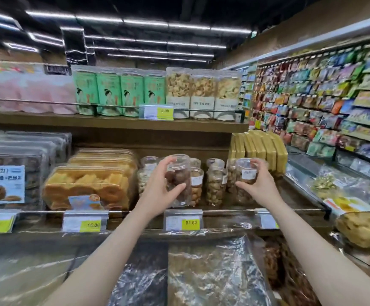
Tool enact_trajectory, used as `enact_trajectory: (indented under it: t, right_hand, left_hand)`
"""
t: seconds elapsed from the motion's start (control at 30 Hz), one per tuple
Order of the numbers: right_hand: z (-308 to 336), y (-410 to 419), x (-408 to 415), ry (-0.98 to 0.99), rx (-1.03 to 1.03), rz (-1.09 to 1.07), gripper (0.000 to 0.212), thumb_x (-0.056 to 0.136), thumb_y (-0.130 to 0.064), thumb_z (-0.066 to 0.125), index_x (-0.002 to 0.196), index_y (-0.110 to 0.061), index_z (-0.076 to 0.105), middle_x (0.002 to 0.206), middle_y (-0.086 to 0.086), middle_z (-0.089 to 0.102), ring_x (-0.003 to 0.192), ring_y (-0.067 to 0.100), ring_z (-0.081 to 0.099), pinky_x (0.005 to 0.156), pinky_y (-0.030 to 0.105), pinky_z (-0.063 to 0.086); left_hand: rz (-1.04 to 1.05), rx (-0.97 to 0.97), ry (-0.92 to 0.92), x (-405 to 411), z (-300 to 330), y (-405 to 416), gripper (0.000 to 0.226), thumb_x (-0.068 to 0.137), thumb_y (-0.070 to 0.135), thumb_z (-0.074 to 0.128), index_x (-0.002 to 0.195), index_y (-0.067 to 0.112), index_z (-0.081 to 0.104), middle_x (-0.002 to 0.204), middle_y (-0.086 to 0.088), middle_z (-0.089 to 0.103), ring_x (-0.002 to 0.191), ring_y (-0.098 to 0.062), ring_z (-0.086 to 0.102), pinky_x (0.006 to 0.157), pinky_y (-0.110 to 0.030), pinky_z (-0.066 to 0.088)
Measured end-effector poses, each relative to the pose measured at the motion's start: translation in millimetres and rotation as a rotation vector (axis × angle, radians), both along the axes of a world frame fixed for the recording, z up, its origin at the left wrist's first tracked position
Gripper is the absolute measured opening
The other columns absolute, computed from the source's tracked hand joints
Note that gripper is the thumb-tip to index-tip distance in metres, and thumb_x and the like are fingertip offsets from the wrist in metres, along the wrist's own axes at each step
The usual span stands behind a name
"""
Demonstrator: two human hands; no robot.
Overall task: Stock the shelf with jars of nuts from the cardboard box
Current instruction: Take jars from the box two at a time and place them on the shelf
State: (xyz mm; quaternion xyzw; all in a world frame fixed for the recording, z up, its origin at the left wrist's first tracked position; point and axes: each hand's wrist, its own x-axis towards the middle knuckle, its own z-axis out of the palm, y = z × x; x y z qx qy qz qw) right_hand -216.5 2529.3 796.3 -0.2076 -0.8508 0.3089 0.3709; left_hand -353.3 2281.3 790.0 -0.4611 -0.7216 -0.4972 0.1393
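Head camera view looked at a wooden store shelf with two bare arms reaching forward. Each hand held one clear plastic jar of brown nuts, two jars in all. Left hand gripped a tall round jar of dark nuts, fingers curled over its top rim and thumb pressed against its side, raised before the shelf's middle. Right hand pinched a shorter jar with a white label, stacked on the shelved jars. Behind them about six more clear nut jars stood upright on the shelf. Four green canisters and three clear tubs of pale snacks lined the upper shelf.
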Motion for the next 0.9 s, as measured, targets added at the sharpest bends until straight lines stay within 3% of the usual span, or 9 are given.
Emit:
enact_trajectory:
  t: [0.1, 0.27, 0.43, 0.5, 0.57, 0.63, 0.7, 0.8, 0.9]
  right_hand:
    - [-19.8, 30.3, -24.8, -0.020, -0.035, -0.016, 0.073, 0.068, -0.018, 0.081, 0.125, -0.018, 0.036, 0.128, 0.006, 0.051, 0.120, 0.024, 0.050, 0.102, 0.038, 0.041]
    - [-49.6, 55.5, -42.0, -0.082, -0.067, -0.001, 0.073, 0.069, -0.018, 0.080, 0.127, -0.016, 0.035, 0.127, 0.008, 0.051, 0.121, 0.023, 0.047, 0.096, 0.031, 0.038]
    - [-40.0, 50.7, -34.6, -0.114, -0.021, -0.035, 0.080, 0.069, -0.024, 0.080, 0.133, -0.016, 0.032, 0.136, 0.008, 0.041, 0.128, 0.024, 0.038, 0.103, 0.032, 0.032]
    - [-23.9, 32.1, -27.0, -0.035, 0.055, -0.076, 0.078, 0.073, -0.029, 0.077, 0.135, -0.015, 0.032, 0.139, 0.007, 0.038, 0.131, 0.023, 0.035, 0.107, 0.034, 0.029]
    - [-4.9, 3.1, -18.2, 0.038, -0.004, 0.050, 0.073, 0.077, -0.031, 0.073, 0.136, -0.019, 0.033, 0.138, 0.002, 0.040, 0.127, 0.016, 0.039, 0.107, 0.035, 0.033]
    - [8.4, -26.8, -10.1, 0.002, -0.165, 0.319, 0.069, 0.079, -0.028, 0.071, 0.136, -0.030, 0.031, 0.133, -0.004, 0.042, 0.121, 0.011, 0.046, 0.101, 0.031, 0.041]
    - [13.4, -44.1, -3.4, -0.085, -0.232, 0.460, 0.068, 0.079, -0.029, 0.071, 0.133, -0.039, 0.031, 0.127, -0.009, 0.047, 0.112, 0.008, 0.054, 0.091, 0.024, 0.045]
    - [13.3, -41.7, 7.5, -0.117, -0.207, 0.430, 0.058, 0.074, -0.033, 0.075, 0.123, -0.042, 0.044, 0.120, -0.011, 0.057, 0.093, 0.003, 0.060, 0.083, 0.021, 0.047]
    - [15.5, -20.8, 24.0, -0.099, -0.243, 0.343, 0.055, 0.073, -0.032, 0.076, 0.121, -0.034, 0.050, 0.118, -0.007, 0.058, 0.095, 0.010, 0.060, 0.084, 0.021, 0.047]
  left_hand:
    - [0.009, 0.005, -0.020, -9.5, -8.6, 7.9, 0.066, 0.080, 0.020, 0.071, 0.133, 0.031, 0.033, 0.134, 0.017, 0.038, 0.124, 0.010, 0.031, 0.100, -0.001, 0.021]
    - [0.004, -0.013, -0.079, -16.5, -23.0, 9.5, 0.074, 0.078, 0.024, 0.073, 0.128, 0.048, 0.025, 0.138, 0.019, 0.033, 0.127, 0.001, 0.034, 0.102, -0.015, 0.027]
    - [0.011, -0.021, -0.150, -14.4, -26.8, 12.2, 0.080, 0.075, 0.025, 0.076, 0.131, 0.044, 0.023, 0.141, 0.012, 0.034, 0.131, -0.009, 0.036, 0.109, -0.032, 0.033]
    - [-0.013, -0.022, -0.194, -8.3, -23.1, 15.8, 0.082, 0.074, 0.025, 0.077, 0.130, 0.049, 0.022, 0.139, 0.011, 0.035, 0.128, -0.008, 0.039, 0.106, -0.037, 0.039]
    - [-0.062, -0.027, -0.239, 2.3, -18.3, 21.5, 0.082, 0.074, 0.024, 0.077, 0.129, 0.049, 0.022, 0.132, 0.014, 0.039, 0.121, 0.001, 0.043, 0.102, -0.032, 0.044]
    - [-0.146, -0.043, -0.250, 15.3, -14.7, 30.5, 0.082, 0.076, 0.021, 0.076, 0.133, 0.042, 0.021, 0.128, 0.019, 0.044, 0.115, 0.012, 0.046, 0.101, -0.024, 0.044]
    - [-0.234, -0.059, -0.261, 28.2, -13.1, 41.0, 0.087, 0.076, 0.021, 0.076, 0.137, 0.042, 0.017, 0.130, 0.022, 0.045, 0.117, 0.010, 0.047, 0.103, -0.030, 0.043]
    - [-0.307, -0.110, -0.231, 44.2, -12.1, 57.2, 0.092, 0.079, 0.023, 0.073, 0.142, 0.040, 0.008, 0.130, 0.022, 0.047, 0.117, 0.008, 0.048, 0.103, -0.029, 0.042]
    - [-0.345, -0.224, -0.205, 53.0, -5.5, 70.2, 0.087, 0.083, 0.036, 0.068, 0.139, 0.051, 0.002, 0.129, 0.024, 0.041, 0.124, 0.007, 0.037, 0.105, -0.027, 0.039]
